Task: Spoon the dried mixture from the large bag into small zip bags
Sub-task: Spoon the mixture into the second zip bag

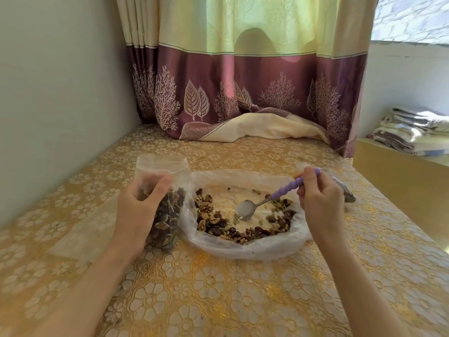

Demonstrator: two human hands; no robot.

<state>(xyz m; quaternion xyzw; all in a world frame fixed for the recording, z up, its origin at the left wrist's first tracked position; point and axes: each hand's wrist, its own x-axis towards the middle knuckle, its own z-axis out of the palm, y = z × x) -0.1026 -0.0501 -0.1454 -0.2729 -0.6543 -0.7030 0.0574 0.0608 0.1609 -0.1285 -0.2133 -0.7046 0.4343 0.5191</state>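
Head view showed the left hand [137,210] wrapped around a small zip bag [162,203], standing upright and partly full of nuts and dried fruit. Just beside it, touching, the large bag [245,246] lay open on the gold flowered tabletop [194,300] with the dried mixture [233,231] spread inside. The right hand [318,200] pinched the purple handle of a spoon [264,199], whose empty bowl rested low inside the large bag. A curtain [243,88] hung behind.
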